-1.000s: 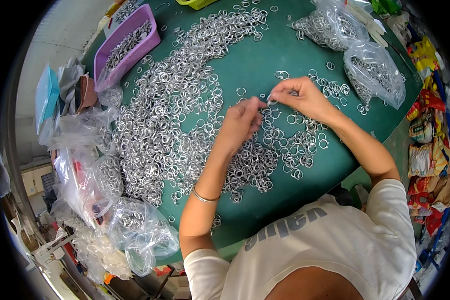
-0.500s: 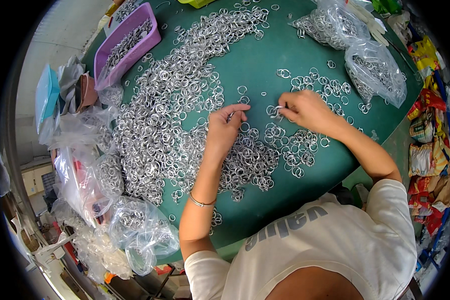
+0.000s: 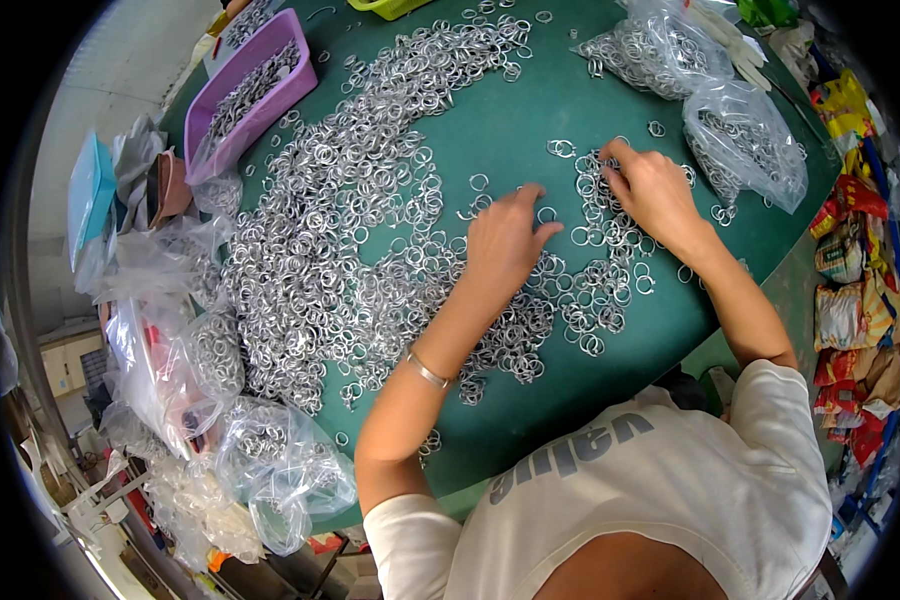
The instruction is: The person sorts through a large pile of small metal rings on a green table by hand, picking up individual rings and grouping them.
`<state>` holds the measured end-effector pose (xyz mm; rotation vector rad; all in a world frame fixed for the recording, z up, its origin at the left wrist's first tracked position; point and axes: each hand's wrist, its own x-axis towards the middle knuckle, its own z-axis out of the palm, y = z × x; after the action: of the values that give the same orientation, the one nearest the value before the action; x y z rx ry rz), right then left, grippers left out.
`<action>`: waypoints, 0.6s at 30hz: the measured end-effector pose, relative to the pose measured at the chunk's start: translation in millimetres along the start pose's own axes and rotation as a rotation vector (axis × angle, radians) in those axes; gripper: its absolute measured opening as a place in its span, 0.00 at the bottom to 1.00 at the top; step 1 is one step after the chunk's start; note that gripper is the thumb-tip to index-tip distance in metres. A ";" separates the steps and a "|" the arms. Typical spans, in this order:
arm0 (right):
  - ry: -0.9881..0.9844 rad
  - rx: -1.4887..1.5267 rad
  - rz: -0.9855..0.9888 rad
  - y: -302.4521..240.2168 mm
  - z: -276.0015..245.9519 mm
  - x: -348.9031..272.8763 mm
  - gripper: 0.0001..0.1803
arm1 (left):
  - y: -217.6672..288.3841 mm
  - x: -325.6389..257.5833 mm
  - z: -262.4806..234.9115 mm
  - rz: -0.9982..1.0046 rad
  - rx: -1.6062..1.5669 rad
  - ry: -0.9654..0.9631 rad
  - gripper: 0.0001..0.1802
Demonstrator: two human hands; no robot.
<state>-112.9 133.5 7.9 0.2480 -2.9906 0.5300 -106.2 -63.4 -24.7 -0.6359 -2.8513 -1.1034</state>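
A green table [image 3: 530, 110] is strewn with several small silver metal rings [image 3: 320, 260], thickest on its left half. My left hand [image 3: 505, 243] lies palm down in the middle, fingertips spread on loose rings at the heap's right edge. My right hand [image 3: 650, 190] rests further right on a smaller cluster of rings [image 3: 600, 290], its fingers curled and pinching at one ring near the cluster's top. A thin bracelet [image 3: 428, 370] circles my left wrist.
A purple tray [image 3: 255, 95] of rings stands at the far left. Clear plastic bags of rings lie at the far right [image 3: 745, 140], top [image 3: 640, 45] and lower left [image 3: 270, 465]. Colourful packets [image 3: 855, 330] are stacked beyond the right edge.
My hands were together at the centre, working one ring. They have parted: the left moved down onto the heap, the right slid to the right-hand cluster.
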 end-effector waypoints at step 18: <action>-0.707 1.813 0.612 -20.1 22.1 -9.1 0.18 | 19.7 -2.9 -32.0 -0.237 -0.502 0.041 0.06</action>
<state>-101.9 108.4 -7.1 -0.5083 -1.7480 3.4502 -100.1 -72.1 11.5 -0.2755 -2.6674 -1.8723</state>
